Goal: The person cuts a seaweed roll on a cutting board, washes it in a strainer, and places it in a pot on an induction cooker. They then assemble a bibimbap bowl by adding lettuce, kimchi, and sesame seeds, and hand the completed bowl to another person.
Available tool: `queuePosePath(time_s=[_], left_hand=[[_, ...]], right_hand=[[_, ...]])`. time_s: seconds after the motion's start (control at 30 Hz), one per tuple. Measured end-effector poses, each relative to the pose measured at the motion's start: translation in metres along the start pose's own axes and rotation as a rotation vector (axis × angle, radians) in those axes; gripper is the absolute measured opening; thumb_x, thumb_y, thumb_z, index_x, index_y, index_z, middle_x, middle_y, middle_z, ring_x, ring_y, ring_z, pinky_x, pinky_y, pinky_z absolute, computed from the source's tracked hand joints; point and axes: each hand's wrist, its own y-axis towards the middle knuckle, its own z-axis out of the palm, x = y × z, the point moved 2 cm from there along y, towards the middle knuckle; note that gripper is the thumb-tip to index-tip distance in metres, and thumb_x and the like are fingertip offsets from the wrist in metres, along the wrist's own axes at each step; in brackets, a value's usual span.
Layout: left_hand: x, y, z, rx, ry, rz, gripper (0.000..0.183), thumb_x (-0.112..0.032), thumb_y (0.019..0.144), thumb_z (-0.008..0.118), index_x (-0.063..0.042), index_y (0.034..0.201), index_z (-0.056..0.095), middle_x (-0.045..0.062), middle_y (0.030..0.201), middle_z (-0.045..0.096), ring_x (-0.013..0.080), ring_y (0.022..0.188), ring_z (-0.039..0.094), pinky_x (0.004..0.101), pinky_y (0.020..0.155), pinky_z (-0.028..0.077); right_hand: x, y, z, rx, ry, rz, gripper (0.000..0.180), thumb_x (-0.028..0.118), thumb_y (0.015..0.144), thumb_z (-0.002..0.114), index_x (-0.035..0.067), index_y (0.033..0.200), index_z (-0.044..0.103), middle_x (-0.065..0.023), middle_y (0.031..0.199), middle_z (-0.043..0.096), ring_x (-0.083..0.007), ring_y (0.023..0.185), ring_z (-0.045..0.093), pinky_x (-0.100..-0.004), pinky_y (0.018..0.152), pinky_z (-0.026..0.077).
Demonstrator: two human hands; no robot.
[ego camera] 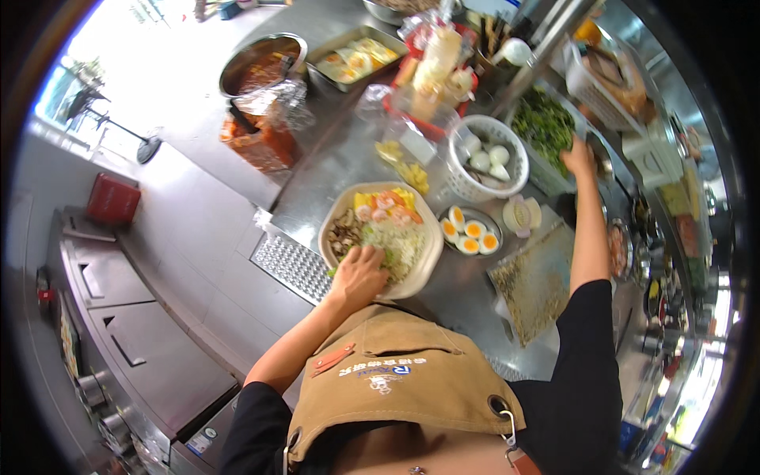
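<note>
My left hand (360, 274) rests with bent fingers on green leaves at the near left part of a cream octagonal bowl (432, 261). The bowl holds shrimp (389, 205) on yellow egg, chopped mushrooms (345, 233) and pale rice-like grains (407, 243). My right hand (579, 157) reaches into the right side of a clear container of leafy greens (541, 122); its fingertips are partly hidden, so a hold cannot be told. Halved boiled eggs (470, 230) lie on a round metal dish right of the bowl. A white basket (516, 189) behind them holds whole peeled eggs.
A stained board or sheet (531, 291) lies right of the bowl. Behind stand a metal tray of fried eggs (356, 59), a steel pot of red sauce (261, 65) and a red basket (430, 127) with bottles. A metal rail (546, 44) slants at the upper right.
</note>
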Motion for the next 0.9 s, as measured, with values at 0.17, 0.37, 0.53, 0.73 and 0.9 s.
queuePosePath(time_s=[0.17,0.37,0.53,0.73,0.9], left_hand=[[0.018,-0.021,-0.025,-0.294,-0.401,-0.060,0.013,-0.025,0.074,0.074,-0.018,0.084,0.068,0.003,0.113,0.056,0.0240,0.113,0.048,0.0433,0.098,0.031],[0.111,-0.055,-0.030,-0.629,-0.483,-0.398,0.024,-0.005,0.067,0.073,-0.011,0.087,0.061,0.001,0.090,0.060,0.0221,0.097,0.054,0.0391,0.091,0.033],[0.244,-0.047,-0.049,-0.890,-0.623,-0.585,0.083,-0.021,0.061,0.084,-0.003,0.128,0.039,0.015,0.122,0.048,0.0285,0.116,0.048,0.0466,0.098,0.038],[0.371,0.011,-0.072,-0.516,-1.195,-0.177,0.125,-0.026,0.058,0.090,-0.008,0.148,0.005,0.020,0.145,0.030,0.0324,0.134,0.034,0.0459,0.109,0.032],[0.376,0.023,-0.063,-0.542,-1.222,-0.070,0.115,-0.027,0.054,0.089,-0.001,0.140,0.016,0.020,0.129,0.045,0.0335,0.123,0.044,0.0439,0.106,0.033]], right_hand=[[0.081,-0.023,-0.048,-0.002,0.064,-0.065,0.024,0.034,0.090,0.055,0.013,0.091,0.067,-0.0107,0.092,0.070,-0.0336,0.088,0.066,-0.0491,0.074,0.050],[0.301,-0.099,-0.135,0.115,1.009,-0.636,0.024,0.025,0.086,0.068,0.006,0.101,0.067,-0.0062,0.067,0.063,-0.0141,0.060,0.060,-0.0304,0.055,0.047],[0.483,-0.142,-0.164,0.429,1.214,-0.908,0.056,0.040,0.079,0.074,0.005,0.121,0.058,-0.0023,0.063,0.057,-0.0116,0.056,0.053,-0.0287,0.053,0.043],[0.554,-0.135,-0.191,0.430,1.130,-0.880,0.027,0.031,0.093,0.059,0.007,0.086,0.069,-0.0127,0.063,0.060,-0.0170,0.056,0.056,-0.0312,0.058,0.046],[0.521,-0.113,-0.255,0.605,1.260,-0.887,0.042,0.035,0.095,0.061,0.001,0.071,0.061,0.0035,0.054,0.036,-0.0047,0.052,0.034,-0.0261,0.046,0.030]])
